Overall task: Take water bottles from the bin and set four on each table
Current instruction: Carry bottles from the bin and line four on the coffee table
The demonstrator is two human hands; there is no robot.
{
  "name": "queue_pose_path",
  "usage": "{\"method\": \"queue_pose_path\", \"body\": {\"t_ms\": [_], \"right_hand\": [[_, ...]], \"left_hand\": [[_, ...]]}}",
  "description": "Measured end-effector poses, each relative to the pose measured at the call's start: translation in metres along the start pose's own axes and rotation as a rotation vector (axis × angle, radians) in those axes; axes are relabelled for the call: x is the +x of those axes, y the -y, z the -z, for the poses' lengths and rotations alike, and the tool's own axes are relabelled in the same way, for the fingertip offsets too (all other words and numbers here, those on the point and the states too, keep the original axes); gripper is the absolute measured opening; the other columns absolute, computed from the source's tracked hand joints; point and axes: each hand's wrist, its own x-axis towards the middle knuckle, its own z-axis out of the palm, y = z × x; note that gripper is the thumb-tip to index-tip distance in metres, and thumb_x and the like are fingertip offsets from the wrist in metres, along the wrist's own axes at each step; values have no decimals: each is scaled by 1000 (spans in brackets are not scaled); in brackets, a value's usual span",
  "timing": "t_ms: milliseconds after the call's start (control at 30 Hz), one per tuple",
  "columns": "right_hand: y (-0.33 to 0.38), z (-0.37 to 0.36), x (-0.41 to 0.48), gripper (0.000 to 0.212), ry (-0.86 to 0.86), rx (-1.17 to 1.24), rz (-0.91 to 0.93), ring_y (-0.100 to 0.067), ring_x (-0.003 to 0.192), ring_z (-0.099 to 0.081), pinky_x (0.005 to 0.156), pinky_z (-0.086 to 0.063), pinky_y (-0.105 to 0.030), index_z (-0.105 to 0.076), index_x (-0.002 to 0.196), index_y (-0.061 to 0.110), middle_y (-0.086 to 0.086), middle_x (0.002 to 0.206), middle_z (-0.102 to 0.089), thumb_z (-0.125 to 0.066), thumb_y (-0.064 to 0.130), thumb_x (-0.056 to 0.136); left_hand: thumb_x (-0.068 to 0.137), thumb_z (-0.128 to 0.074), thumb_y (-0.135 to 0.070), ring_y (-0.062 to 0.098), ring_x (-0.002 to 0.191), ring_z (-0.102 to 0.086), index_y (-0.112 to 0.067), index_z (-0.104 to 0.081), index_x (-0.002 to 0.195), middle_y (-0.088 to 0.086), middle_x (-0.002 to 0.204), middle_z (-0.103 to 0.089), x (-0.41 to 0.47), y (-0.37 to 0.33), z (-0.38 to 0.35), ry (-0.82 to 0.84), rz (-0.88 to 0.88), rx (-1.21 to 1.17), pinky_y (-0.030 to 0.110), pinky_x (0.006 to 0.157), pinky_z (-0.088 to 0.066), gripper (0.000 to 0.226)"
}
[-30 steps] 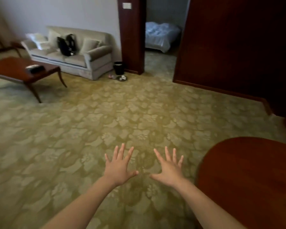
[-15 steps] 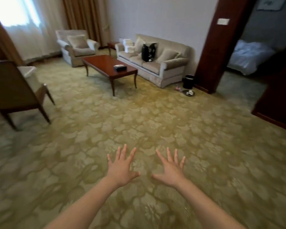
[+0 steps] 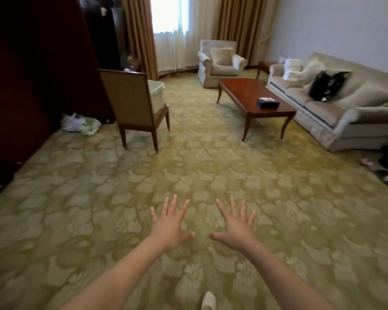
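My left hand and my right hand are stretched out over the patterned carpet, palms down, fingers spread, holding nothing. A pale translucent bin sits on the seat of a wooden chair at the left middle, mostly hidden behind the chair's back. No water bottles are visible. A low dark-wood coffee table stands at the right middle, in front of the sofa, bearing a dark tissue box.
A cream sofa with a black bag lines the right wall. An armchair stands by the curtained window. Dark wood furniture runs along the left wall, with a plastic bag at its foot. Wide carpet lies between me and the furniture.
The view has swung left: the doorway, bed and round table have left the frame, and the chair with the bin and the window have come into view. Both hands stay spread and empty.
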Motion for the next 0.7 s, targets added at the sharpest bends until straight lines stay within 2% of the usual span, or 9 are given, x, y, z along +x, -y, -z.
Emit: {"method": "queue_pose_path", "body": {"t_ms": [200,400,700], "right_hand": [[5,47,140,105,7,-4,101,-37,145,32,113,20,-64,9,154,47,-7,164,22,-61,68,80],[9,78,242,103,52,-15,171,-36,143,35,112,21,-63,10,154,46,-6,164,23,-60,67,81],[27,105,428,104,103,-56,176,-37,143,34,110,23,-62,10,154,46,-6,163,24,-61,65,82]], "left_hand": [[85,-50,-70,25,147,26,-42,18,150,1,159,31,119,11,50,-31,87,12,64,116,9,98],[85,-48,-72,25,147,26,-43,19,149,1,158,31,209,19,82,-30,151,-31,63,116,10,97],[85,-47,-72,25,146,26,-42,19,150,1,159,30,379,64,116,-4,202,-43,62,116,11,97]]}}
